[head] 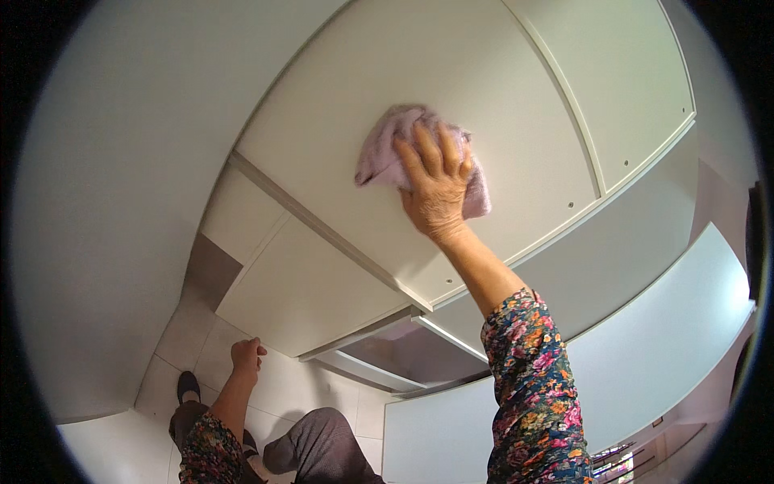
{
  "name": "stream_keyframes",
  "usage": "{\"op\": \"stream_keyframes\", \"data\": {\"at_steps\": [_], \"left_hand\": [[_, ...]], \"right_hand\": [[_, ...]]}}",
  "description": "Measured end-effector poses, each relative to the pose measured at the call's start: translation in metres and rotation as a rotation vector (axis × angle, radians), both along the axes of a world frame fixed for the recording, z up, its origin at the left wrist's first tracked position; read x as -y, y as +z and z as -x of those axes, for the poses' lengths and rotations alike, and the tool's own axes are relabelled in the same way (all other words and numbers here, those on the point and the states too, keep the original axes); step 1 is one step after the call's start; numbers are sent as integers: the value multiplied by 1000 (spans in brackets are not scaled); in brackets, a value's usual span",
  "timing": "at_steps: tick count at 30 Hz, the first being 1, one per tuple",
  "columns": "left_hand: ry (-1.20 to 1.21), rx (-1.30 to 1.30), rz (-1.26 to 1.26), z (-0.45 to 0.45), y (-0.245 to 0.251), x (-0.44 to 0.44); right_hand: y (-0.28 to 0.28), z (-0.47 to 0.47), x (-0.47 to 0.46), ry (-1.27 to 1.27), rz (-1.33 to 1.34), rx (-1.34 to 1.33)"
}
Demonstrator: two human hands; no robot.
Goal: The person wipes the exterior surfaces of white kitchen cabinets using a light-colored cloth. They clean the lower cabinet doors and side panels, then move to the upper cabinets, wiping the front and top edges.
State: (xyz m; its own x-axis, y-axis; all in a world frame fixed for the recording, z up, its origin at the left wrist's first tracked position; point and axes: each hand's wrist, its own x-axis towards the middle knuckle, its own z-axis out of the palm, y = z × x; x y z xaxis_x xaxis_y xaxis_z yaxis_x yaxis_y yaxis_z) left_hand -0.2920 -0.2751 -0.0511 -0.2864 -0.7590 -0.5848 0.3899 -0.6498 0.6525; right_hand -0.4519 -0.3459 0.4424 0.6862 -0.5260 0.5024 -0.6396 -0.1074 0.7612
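My right hand (436,181) lies with spread fingers on a pale purple cloth (384,151), pressing it flat against a white panel (338,121) of a cabinet. Parts of the cloth stick out on both sides of the hand. Lower left, my left hand (248,358) hangs with curled fingers near the lower edge of another white cabinet panel (302,278), above the tiled floor. Nothing shows in it, and whether it touches the panel I cannot tell.
A ledge (320,224) separates the upper and lower white panels. Several screws sit along the panel's right side. An open white door (635,357) or panel curves across the lower right. A large pale surface (115,199) fills the left. Light tiles (272,387) lie below, around my feet.
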Motion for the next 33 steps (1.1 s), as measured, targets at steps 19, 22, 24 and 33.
{"op": "stream_keyframes", "data": {"at_steps": [19,22,24,33], "left_hand": [[-21,3,-60,13,-16,-1],[-11,27,-54,12,-20,-3],[12,9,-43,9,-32,-3],[46,-8,-54,-3,-5,-11]], "right_hand": [[52,-30,30,67,227,-36],[71,-44,39,116,290,-23],[84,-54,49,91,391,-3],[65,-65,47,101,360,-60]]}}
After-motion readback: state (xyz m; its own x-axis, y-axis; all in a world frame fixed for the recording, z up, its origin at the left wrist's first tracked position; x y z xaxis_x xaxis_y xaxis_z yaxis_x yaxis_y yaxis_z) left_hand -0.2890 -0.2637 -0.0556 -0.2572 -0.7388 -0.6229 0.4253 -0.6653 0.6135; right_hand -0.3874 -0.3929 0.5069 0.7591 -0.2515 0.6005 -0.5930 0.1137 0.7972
